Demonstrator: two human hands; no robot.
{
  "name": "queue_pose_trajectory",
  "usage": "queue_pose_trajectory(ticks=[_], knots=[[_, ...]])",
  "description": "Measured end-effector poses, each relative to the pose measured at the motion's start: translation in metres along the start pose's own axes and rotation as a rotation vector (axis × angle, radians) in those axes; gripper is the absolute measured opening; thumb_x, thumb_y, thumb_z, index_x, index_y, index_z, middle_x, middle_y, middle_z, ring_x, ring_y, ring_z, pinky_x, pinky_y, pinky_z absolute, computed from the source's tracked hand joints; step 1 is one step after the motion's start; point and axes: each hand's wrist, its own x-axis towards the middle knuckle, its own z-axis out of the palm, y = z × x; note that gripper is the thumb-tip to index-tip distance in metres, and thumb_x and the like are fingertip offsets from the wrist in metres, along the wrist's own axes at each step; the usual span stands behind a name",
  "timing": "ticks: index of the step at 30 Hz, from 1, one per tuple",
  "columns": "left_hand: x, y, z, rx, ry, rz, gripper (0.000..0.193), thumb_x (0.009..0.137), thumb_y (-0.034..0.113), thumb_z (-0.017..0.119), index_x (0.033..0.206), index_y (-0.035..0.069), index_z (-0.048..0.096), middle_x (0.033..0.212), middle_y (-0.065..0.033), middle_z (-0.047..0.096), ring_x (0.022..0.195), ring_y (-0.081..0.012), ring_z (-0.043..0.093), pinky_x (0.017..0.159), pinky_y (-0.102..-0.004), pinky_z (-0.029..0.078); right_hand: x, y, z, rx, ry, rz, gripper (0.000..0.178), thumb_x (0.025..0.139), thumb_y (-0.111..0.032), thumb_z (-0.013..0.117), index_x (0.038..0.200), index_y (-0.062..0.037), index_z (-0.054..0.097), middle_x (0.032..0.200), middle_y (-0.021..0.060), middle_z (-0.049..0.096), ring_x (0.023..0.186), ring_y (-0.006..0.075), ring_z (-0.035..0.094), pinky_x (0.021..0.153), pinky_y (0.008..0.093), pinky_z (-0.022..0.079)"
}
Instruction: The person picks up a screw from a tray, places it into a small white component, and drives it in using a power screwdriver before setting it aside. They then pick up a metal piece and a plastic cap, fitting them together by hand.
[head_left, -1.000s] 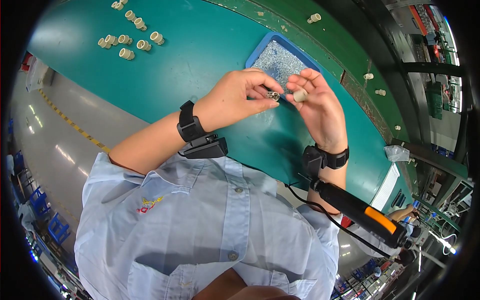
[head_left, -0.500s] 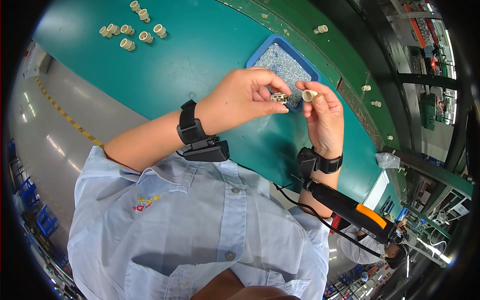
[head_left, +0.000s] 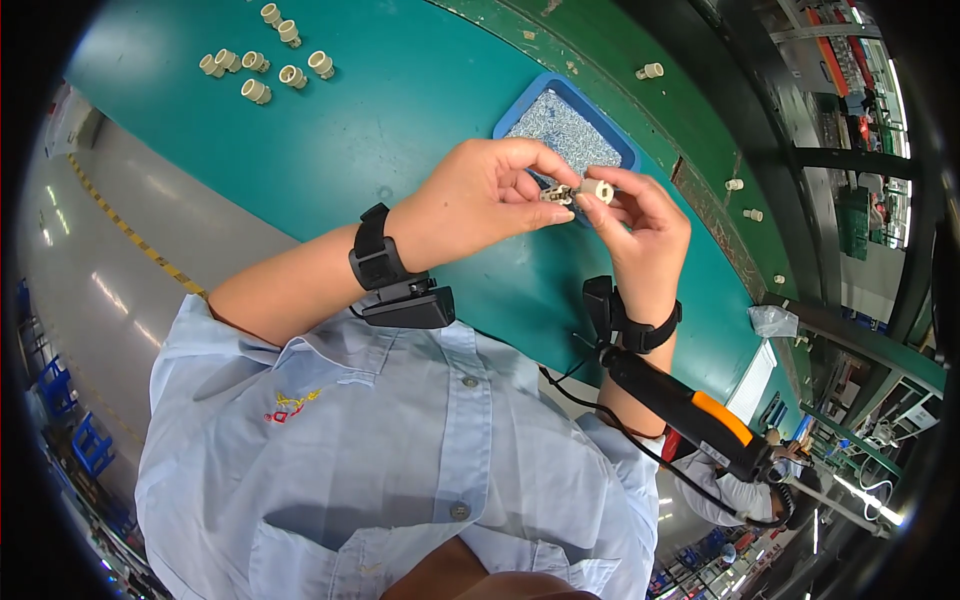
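Pinched in my left hand (head_left: 480,190), between thumb and fingers, is a small cream socket insert (head_left: 556,195) with metal parts showing. My right hand (head_left: 645,220) grips a cream cylindrical socket shell (head_left: 597,191), a slot showing in the end turned away from the insert. Shell and insert meet end to end, or nearly so; the fingertips hide whether they touch. Just beyond both hands, a blue tray (head_left: 507,118) full of small silvery screw-like pieces sits on the green table (head_left: 400,110).
Several cream sockets (head_left: 256,91) stand and lie at the table's far left. More lie along the green ledge (head_left: 650,71) at the right. A black-and-orange electric screwdriver (head_left: 690,415) hangs by my right forearm. A clear plastic bag (head_left: 773,321) and another person (head_left: 725,487) are farther right.
My right hand has moved left and turned the shell, bringing it up to the insert. My left hand has stayed nearly still. The electric screwdriver has swung slightly left.
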Motion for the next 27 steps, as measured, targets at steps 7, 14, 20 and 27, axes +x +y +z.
queue_pose_trajectory(ticks=[7, 14, 20, 27], knots=[[0.001, -0.002, -0.005, -0.020, 0.028, -0.039, 0.023, 0.083, 0.007, 0.069, 0.105, 0.005, 0.065, 0.073, 0.0025, 0.060, 0.064, -0.0011, 0.055, 0.060, -0.0174, 0.045, 0.003, -0.012, 0.006, -0.249, -0.057, -0.197, 0.026, 0.080, 0.007, 0.067, 0.105, 0.0052, 0.059, 0.099, 0.0087, 0.060, 0.089, 0.0144, 0.063, 0.078, 0.0246, 0.053], [0.001, 0.005, -0.007, 0.123, 0.033, 0.044, 0.028, 0.082, 0.002, 0.070, 0.109, 0.002, 0.063, 0.100, -0.0024, 0.061, 0.080, -0.0054, 0.059, 0.071, -0.0197, 0.051, 0.002, -0.013, 0.003, 0.265, -0.007, 0.135, 0.023, 0.084, 0.007, 0.060, 0.108, 0.0052, 0.058, 0.104, 0.0076, 0.060, 0.097, 0.0165, 0.061, 0.085, 0.0265, 0.050], [0.001, 0.004, -0.010, 0.225, 0.052, 0.097, 0.029, 0.080, 0.003, 0.071, 0.108, 0.004, 0.065, 0.104, -0.0040, 0.060, 0.081, -0.0076, 0.059, 0.072, -0.0212, 0.051, 0.004, -0.018, 0.003, 0.167, -0.047, 0.084, 0.022, 0.086, 0.005, 0.059, 0.108, 0.0048, 0.058, 0.102, 0.0069, 0.061, 0.094, 0.0141, 0.061, 0.082, 0.0249, 0.050], [0.000, 0.006, -0.011, 0.313, 0.075, 0.164, 0.029, 0.079, 0.003, 0.073, 0.107, 0.007, 0.067, 0.102, -0.0045, 0.060, 0.080, -0.0086, 0.059, 0.072, -0.0216, 0.051, 0.003, -0.017, 0.005, 0.056, -0.067, 0.067, 0.026, 0.084, 0.007, 0.061, 0.110, 0.0038, 0.060, 0.102, 0.0073, 0.060, 0.088, 0.0118, 0.061, 0.077, 0.0220, 0.049]])
